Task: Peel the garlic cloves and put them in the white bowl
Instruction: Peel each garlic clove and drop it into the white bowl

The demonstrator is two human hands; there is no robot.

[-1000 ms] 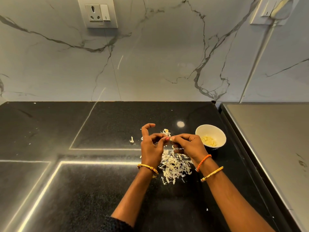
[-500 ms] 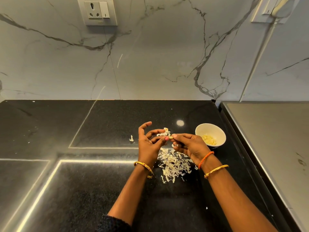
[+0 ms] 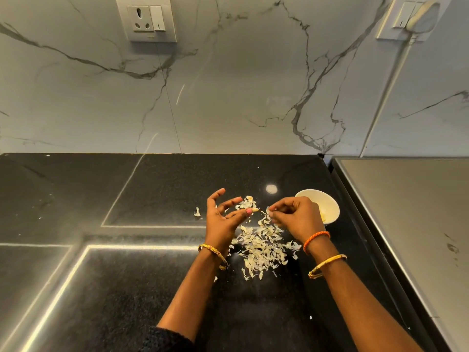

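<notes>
A black table (image 3: 127,288) fills the lower frame. At centre, peels (image 3: 261,246) lie heaped. The bowl (image 3: 327,203) sits right of centre. The left hand (image 3: 223,219) pinches a clove (image 3: 254,210), other fingers spread; the right hand (image 3: 294,218) pinches a skin scrap (image 3: 269,210).

Left hand (image 3: 223,219) pinching garlic clove (image 3: 254,210), right hand (image 3: 295,217) pinching peel (image 3: 268,210); white bowl (image 3: 330,204) beside

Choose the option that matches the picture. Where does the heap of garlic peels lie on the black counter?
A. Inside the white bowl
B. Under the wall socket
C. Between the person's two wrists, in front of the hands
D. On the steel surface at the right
C: the garlic peels lie on the black counter between the wrists, while the white bowl stands beside the right hand.
</notes>
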